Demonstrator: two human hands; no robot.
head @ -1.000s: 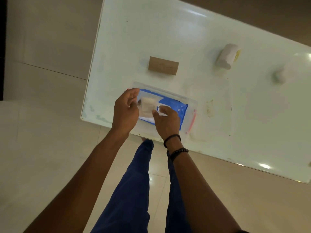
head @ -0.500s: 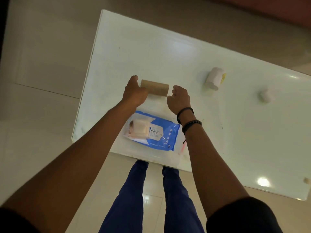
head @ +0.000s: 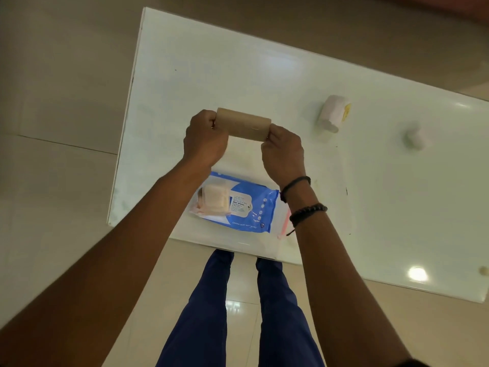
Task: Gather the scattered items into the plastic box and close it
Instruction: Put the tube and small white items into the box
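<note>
A brown cardboard tube (head: 244,123) is held lying sideways between my two hands. My left hand (head: 205,139) grips its left end and my right hand (head: 283,152) pinches its right end. Below them, near the table's front edge, stands the clear plastic box (head: 267,247). Inside it lies a blue pack of wet wipes (head: 246,207) with a pale soap-like block (head: 215,200) on top. A white roll with a yellow end (head: 332,113) lies further right on the table. A small white blurred item (head: 414,137) sits beyond it.
The glossy white table (head: 238,62) has its left edge close to my left hand and its front edge under the box. A pink strip (head: 284,223) shows at the box's right side. A small pale item (head: 483,271) lies at the table's right front corner. Tiled floor surrounds the table.
My hands left the soap-like block on the wipes in the box and reached forward. Both closed on the ends of the cardboard tube, which now sits a little higher between them.
</note>
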